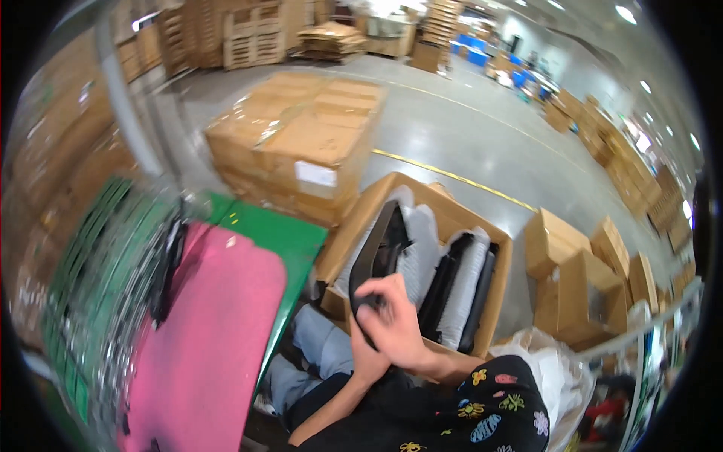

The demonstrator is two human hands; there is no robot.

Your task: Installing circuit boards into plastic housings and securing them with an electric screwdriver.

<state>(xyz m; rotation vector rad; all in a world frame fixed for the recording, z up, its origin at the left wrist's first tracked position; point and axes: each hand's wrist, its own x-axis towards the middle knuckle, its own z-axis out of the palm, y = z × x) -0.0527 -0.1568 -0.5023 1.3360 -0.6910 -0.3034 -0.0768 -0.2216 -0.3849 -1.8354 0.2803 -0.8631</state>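
Observation:
A long, curved black plastic part stands tilted over the near left side of an open cardboard box. My left hand is closed on its near end from below, and its fingers are partly hidden. Over that same end, my right hand is curled, slightly blurred, with thumb and forefinger round a small dark piece that I cannot make out. Inside the box, more black parts stand in a row, with grey-white foam wrap sleeves between them.
To the left, a pink mat lies on a green table, beside a stack of green, plastic-wrapped pieces. A large taped carton stands beyond. Several smaller cartons and a clear plastic bag are on the right.

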